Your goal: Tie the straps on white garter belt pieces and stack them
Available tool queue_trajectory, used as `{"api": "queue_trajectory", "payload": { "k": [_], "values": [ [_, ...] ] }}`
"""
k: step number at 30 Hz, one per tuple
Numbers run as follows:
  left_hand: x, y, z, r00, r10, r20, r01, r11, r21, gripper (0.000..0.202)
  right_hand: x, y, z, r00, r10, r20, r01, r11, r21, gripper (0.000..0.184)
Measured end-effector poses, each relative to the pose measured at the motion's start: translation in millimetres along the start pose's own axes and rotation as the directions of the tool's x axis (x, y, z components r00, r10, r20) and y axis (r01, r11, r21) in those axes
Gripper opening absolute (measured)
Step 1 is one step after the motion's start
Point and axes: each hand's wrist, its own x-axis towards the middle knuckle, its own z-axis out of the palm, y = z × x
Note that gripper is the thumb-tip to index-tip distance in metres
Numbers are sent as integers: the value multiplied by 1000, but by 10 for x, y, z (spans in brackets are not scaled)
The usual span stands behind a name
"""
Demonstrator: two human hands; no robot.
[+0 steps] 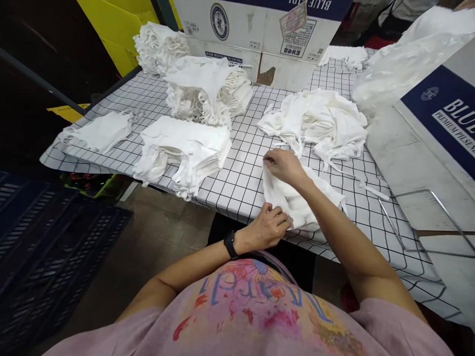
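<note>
At the table's front edge, a white cloth piece point(308, 205) lies spread out and slightly rumpled. My right hand point(287, 165) pinches its far left corner. With curled fingers, my left hand point(267, 228) grips the near left edge of the same cloth. A loose heap of similar white cloths point(317, 118) with narrow straps sits just beyond my right hand. To the left is a neat stack of flat white strapped cloths point(189, 136). Both hands partly hide the edge they hold.
More white stacks point(211, 81) stand behind, and a thin pile point(102, 131) lies at the table's left end. Cardboard boxes point(237, 24) line the back; another box point(426, 158) and a bent metal wire frame point(404, 247) are at right. Dark blue crates point(55, 252) stand lower left.
</note>
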Motion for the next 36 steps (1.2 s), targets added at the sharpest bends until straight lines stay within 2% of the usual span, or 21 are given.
{"api": "queue_trajectory", "payload": {
  "k": [2, 5, 8, 12, 17, 22, 24, 25, 28, 29, 31, 33, 34, 36],
  "values": [
    [-34, -35, -56, 1000, 3, -29, -3, 1000, -24, 13, -52, 114, -225, 987, 71, -148, -55, 992, 111, 18],
    [-75, -115, -201, 999, 25, -33, -25, 999, -28, 15, -172, 254, -581, 926, 194, -323, -141, 973, 181, 13],
    [-90, -241, -383, 999, 0, -46, -1, 1000, -25, 18, -315, 333, -896, 860, 282, -425, -214, 956, 201, 10],
    [-77, -452, -609, 991, -99, -89, 98, 995, -17, 20, -480, 434, -1204, 768, 344, -541, -273, 939, 209, 7],
    [-71, -663, -819, 966, -189, -174, 186, 982, -35, 16, -580, 642, -1347, 688, 397, -607, -325, 917, 232, 7],
    [-86, -713, -1025, 964, -195, -180, 172, 975, -139, 17, -589, 951, -1216, 631, 469, -618, -393, 880, 266, 8],
    [-51, -690, -1126, 967, -197, -159, 157, 960, -234, 19, -599, 966, -1135, 648, 477, -594, -428, 873, 234, 8],
    [-14, -673, -1177, 968, -198, -151, 150, 949, -277, 21, -608, 916, -1096, 678, 453, -579, -423, 885, 197, 9],
    [179, -622, -1316, 957, -232, -175, 161, 925, -345, 20, -647, 542, -1003, 824, 299, -482, -263, 954, 143, 16],
    [265, -611, -1351, 950, -247, -189, 166, 916, -364, 18, -661, 374, -981, 875, 250, -415, -183, 964, 195, 21],
    [448, -601, -1403, 940, -274, -206, 156, 876, -456, 13, -684, 54, -955, 970, 133, -205, -44, 922, 385, 33],
    [615, -599, -1435, 931, -303, -205, 128, 795, -593, 13, -695, -171, -951, 998, 20, -57, 11, 868, 497, 43],
    [684, -598, -1447, 922, -331, -200, 124, 744, -657, 14, -696, -238, -959, 1000, -4, -29, 18, 869, 494, 48],
    [783, -595, -1468, 902, -396, -171, 128, 624, -771, 15, -696, -299, -1001, 999, 16, -48, 5, 907, 420, 54]
  ]
}}
